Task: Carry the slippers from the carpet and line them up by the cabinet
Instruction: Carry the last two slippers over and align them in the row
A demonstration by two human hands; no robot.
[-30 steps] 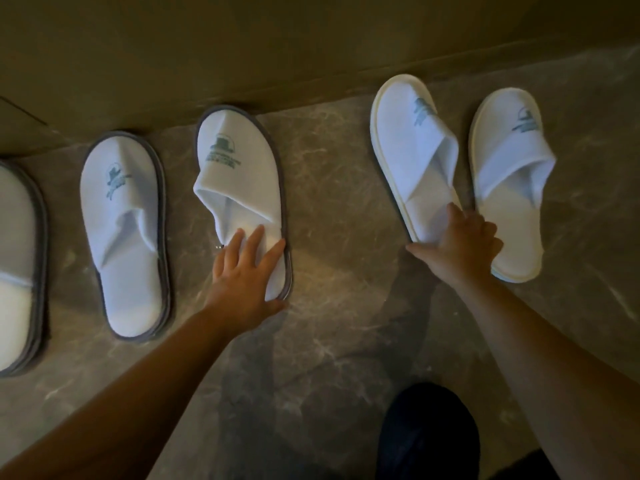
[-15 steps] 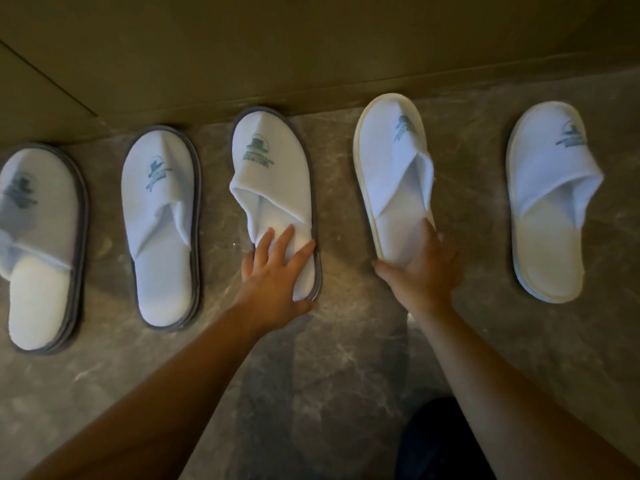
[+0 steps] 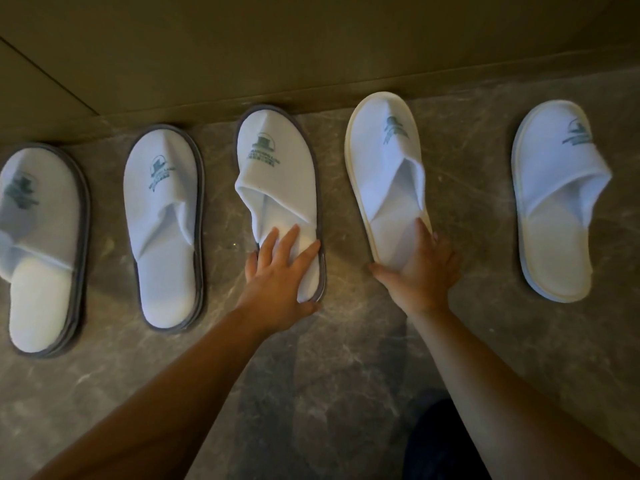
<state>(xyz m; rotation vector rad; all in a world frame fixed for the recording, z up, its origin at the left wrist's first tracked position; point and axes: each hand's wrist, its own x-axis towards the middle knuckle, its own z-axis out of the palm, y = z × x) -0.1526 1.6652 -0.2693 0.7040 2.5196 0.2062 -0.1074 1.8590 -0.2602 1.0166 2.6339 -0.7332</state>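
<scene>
Several white slippers lie in a row on the marble floor, toes toward the cabinet base (image 3: pixel 311 64). Three have grey edging: the far-left one (image 3: pixel 38 237), the second one (image 3: pixel 162 223) and the third one (image 3: pixel 277 174). Two have cream edging: the fourth one (image 3: pixel 388 168) and the far-right one (image 3: pixel 554 202). My left hand (image 3: pixel 280 271) lies flat, fingers spread, on the heel of the third slipper. My right hand (image 3: pixel 422 268) grips the heel of the fourth slipper, thumb at its left edge.
The cabinet's wooden front runs along the top of the view, with a plinth (image 3: pixel 346 95) where it meets the floor. Grey marble floor (image 3: pixel 311 393) stretches below the slippers. A dark shape (image 3: pixel 446 441), perhaps my leg or foot, shows at the bottom.
My right hand has slid the fourth slipper left, away from the far-right one, leaving a wide gap. The view shifted right, bringing the far-left slipper into sight. My left hand stayed on the third slipper.
</scene>
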